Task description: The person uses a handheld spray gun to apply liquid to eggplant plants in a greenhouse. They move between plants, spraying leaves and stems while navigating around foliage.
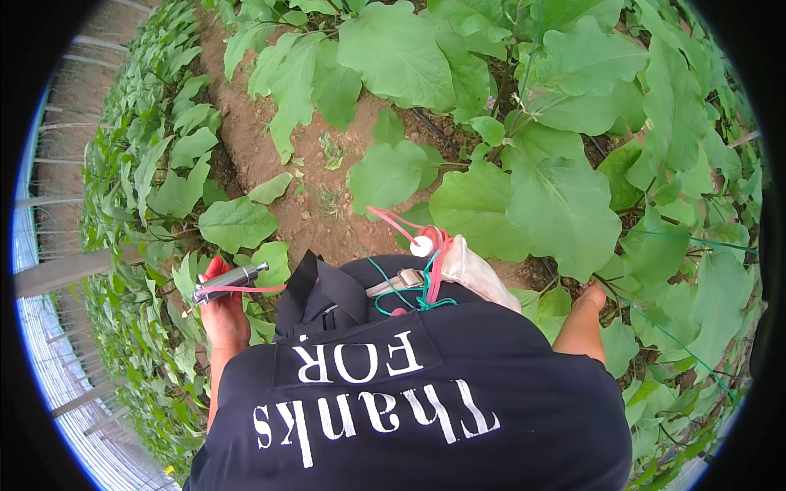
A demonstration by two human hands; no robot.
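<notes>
My left hand [226, 319] is wrapped around a silver metal hand sprayer [231, 281], nozzle end pointing down to the left. A pink rubber tube [252, 288] runs from it towards my waist. On the right, my right hand [591, 297] reaches in among the eggplant leaves beside a stem and below a large eggplant leaf [562, 212]. Its fingers are mostly hidden, so whether they hold anything does not show. A bottle with a white cap [422, 247] hangs at my waist with pink tubing, next to a white cloth pouch [476, 273].
Eggplant rows stand on both sides, with a bare soil path [245, 129] between them. Green twine [688, 238] crosses the right-hand plants. Teal string [424, 301] lies knotted at my belt buckle [410, 278]. A dark drip line [437, 130] runs under the leaves.
</notes>
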